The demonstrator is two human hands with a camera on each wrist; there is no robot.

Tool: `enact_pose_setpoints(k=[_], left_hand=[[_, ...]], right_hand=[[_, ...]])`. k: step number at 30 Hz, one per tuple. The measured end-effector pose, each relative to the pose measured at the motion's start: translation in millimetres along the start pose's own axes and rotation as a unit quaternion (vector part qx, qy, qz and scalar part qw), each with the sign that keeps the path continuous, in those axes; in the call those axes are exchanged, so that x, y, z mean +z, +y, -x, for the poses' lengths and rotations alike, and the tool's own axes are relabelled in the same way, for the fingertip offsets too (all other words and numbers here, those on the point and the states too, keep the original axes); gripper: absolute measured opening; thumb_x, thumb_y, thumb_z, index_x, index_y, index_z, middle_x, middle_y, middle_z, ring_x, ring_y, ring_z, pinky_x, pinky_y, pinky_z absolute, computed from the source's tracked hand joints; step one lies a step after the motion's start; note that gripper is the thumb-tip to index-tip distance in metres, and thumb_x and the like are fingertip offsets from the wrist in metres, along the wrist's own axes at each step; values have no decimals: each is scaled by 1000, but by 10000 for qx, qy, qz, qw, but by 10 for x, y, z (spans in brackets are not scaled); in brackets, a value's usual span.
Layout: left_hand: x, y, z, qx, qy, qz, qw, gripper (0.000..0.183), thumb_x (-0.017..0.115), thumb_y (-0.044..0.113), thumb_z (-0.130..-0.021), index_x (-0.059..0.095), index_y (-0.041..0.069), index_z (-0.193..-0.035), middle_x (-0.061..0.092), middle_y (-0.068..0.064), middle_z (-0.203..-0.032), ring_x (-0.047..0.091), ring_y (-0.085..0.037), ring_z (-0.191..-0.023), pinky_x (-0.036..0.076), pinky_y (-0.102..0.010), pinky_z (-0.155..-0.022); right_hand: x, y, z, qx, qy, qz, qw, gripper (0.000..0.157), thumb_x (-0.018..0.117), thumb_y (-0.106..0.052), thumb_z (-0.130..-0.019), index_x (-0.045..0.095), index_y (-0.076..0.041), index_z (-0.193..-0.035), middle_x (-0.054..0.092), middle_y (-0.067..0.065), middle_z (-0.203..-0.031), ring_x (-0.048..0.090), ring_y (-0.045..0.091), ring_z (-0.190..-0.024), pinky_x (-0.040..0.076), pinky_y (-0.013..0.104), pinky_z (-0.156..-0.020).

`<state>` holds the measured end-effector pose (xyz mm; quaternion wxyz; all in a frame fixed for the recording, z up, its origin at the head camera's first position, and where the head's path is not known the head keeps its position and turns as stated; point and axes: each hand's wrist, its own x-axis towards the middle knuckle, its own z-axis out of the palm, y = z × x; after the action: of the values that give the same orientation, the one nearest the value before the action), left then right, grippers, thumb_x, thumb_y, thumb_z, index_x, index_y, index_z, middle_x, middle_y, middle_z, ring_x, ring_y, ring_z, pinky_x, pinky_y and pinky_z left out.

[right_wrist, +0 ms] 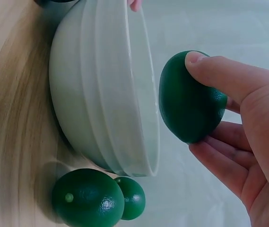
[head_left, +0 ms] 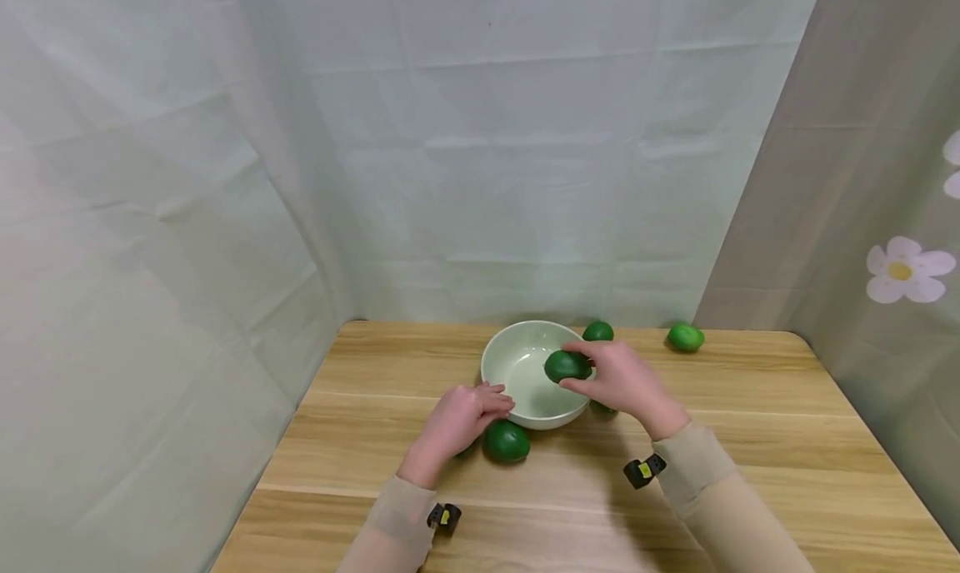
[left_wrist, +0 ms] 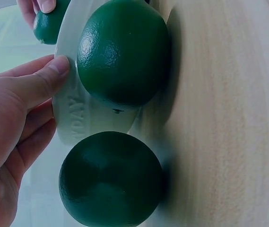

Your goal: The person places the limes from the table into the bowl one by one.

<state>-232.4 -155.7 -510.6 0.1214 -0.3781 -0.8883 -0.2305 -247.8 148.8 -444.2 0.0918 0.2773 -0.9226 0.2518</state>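
Note:
A pale green bowl point(head_left: 528, 390) stands near the back of the table, its visible inside bare. My right hand point(head_left: 622, 380) holds a dark green lime point(head_left: 564, 366) between thumb and fingertips, over the bowl's right side. In the right wrist view this lime point(right_wrist: 188, 97) is just above the rim. On the bowl's left rim, my left hand point(head_left: 463, 416) grips with the thumb point(left_wrist: 58, 66) against the outer wall and fingers behind the rim. Just below that hand, one lime point(head_left: 507, 442) lies by the bowl, with another lime point(left_wrist: 110, 179) beside it, mostly hidden in the head view.
To the bowl's right are two more dark limes, one at the back point(head_left: 598, 331) and one partly under my right hand point(head_left: 602, 409). A brighter green lime point(head_left: 686, 337) lies at the wooden table's point(head_left: 750, 406) back right edge. Pale curtains point(head_left: 487, 181) hang behind.

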Motion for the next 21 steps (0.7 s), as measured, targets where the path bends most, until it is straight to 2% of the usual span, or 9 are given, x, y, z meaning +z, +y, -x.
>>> enact_pose_setpoints(k=[4, 12, 21], left_hand=[[1, 5, 5, 34, 9, -37, 10000, 20, 83, 16, -95, 86, 15, -114, 81, -1, -115, 73, -20, -119, 60, -41, -103], [1, 7, 13, -117, -70, 144, 9998, 20, 82, 16, -96, 85, 14, -115, 80, -1, -116, 72, -20, -121, 59, -41, -104], [9, 0, 1, 97, 111, -10, 9999, 19, 84, 15, -94, 86, 14, -113, 81, -1, -113, 74, -21, -117, 60, -42, -101]], right_hand=[[41, 9, -31, 18, -59, 26, 10000, 53, 92, -32, -87, 74, -9, -132, 77, 1, -114, 71, 13, -94, 62, 36, -84], [142, 41, -146, 23, -130, 88, 9999, 53, 92, -33, -88, 74, -9, -132, 78, 4, -118, 72, 15, -94, 62, 38, -85], [196, 24, -258, 160, -228, 184, 9994, 53, 91, -34, -89, 74, -9, -132, 78, 4, -118, 72, 17, -92, 62, 38, -82]])
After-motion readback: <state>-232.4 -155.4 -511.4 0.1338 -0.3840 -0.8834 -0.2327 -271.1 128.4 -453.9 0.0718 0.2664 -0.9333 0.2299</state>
